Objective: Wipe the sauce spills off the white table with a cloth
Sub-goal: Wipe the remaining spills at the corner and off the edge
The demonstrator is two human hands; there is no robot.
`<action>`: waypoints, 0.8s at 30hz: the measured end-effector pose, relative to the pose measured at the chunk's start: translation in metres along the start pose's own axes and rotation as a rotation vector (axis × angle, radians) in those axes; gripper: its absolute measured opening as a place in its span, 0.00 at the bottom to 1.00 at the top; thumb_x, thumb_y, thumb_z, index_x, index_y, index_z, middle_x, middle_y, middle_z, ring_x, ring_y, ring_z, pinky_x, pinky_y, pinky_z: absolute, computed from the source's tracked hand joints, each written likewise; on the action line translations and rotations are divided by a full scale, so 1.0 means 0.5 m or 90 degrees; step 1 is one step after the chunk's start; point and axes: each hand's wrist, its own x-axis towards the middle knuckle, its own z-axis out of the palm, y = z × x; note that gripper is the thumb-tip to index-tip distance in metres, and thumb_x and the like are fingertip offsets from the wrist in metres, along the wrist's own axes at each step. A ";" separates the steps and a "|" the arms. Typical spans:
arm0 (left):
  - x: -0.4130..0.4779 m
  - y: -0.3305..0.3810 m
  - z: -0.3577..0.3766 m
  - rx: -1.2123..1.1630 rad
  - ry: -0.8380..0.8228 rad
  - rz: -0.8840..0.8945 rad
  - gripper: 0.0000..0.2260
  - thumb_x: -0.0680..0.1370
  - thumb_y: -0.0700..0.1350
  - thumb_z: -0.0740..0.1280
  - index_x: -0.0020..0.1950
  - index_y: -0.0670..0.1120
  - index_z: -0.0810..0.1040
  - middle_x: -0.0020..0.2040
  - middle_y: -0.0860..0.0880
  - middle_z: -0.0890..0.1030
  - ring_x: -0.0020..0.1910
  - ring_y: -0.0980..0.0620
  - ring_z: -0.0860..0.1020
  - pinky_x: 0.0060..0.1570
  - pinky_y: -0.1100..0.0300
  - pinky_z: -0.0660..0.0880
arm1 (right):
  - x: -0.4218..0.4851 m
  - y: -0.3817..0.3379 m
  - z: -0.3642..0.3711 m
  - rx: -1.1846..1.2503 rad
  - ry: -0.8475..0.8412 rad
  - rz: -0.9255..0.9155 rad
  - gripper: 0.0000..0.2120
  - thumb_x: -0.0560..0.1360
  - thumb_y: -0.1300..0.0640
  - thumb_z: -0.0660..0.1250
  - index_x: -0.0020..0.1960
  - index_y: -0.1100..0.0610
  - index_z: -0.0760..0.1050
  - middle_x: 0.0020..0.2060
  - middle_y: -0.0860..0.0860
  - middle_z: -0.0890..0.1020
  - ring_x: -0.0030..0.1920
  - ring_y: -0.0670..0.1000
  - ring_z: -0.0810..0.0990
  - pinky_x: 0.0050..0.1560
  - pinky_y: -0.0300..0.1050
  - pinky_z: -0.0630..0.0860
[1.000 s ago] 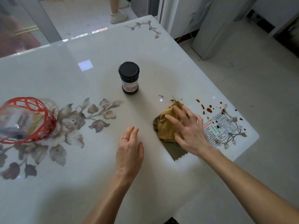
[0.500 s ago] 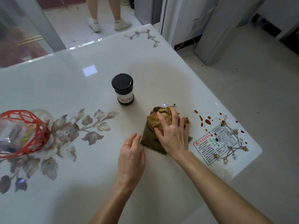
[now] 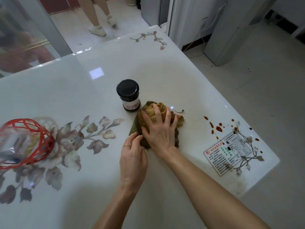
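A crumpled olive and yellow cloth (image 3: pixel 179 122) lies on the white table (image 3: pixel 165 76) just right of a dark sauce jar (image 3: pixel 129 95) with a black lid. My right hand (image 3: pixel 159 129) presses flat on the cloth with fingers spread. My left hand (image 3: pixel 132 156) rests flat on the table, its fingertips touching the cloth's near left edge. Dark brown sauce spills (image 3: pixel 217 127) dot the table to the right of the cloth, near a printed label (image 3: pixel 229 153). A small streak (image 3: pixel 179 111) lies by the cloth's far edge.
A red lattice basket (image 3: pixel 24 142) holding a plastic bag sits at the left. The table's right edge and corner are close to the spills. A person's legs (image 3: pixel 97 17) stand on the floor beyond the far edge. White cabinets stand at the right.
My right hand has slid the cloth leftward, away from the spills and up against the jar. My left hand has shifted forward until it touches the cloth.
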 end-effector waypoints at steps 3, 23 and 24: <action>0.009 -0.010 -0.003 -0.016 0.035 -0.011 0.17 0.74 0.32 0.62 0.62 0.40 0.76 0.63 0.45 0.74 0.63 0.48 0.72 0.64 0.52 0.71 | -0.002 -0.020 0.010 -0.004 0.009 -0.017 0.25 0.75 0.38 0.58 0.71 0.40 0.69 0.75 0.54 0.64 0.73 0.70 0.58 0.64 0.79 0.58; 0.102 0.026 0.023 0.017 -0.023 0.035 0.21 0.71 0.32 0.64 0.64 0.41 0.74 0.66 0.43 0.73 0.64 0.44 0.72 0.63 0.52 0.71 | 0.113 0.089 0.004 0.008 0.023 0.030 0.23 0.76 0.52 0.69 0.69 0.40 0.72 0.75 0.52 0.65 0.73 0.68 0.60 0.65 0.77 0.62; 0.103 0.027 0.023 0.014 -0.023 0.036 0.21 0.71 0.32 0.65 0.64 0.41 0.74 0.66 0.43 0.73 0.64 0.44 0.72 0.63 0.52 0.71 | 0.130 0.085 0.009 0.002 0.029 0.030 0.24 0.76 0.55 0.70 0.69 0.40 0.72 0.75 0.52 0.64 0.73 0.69 0.60 0.64 0.77 0.63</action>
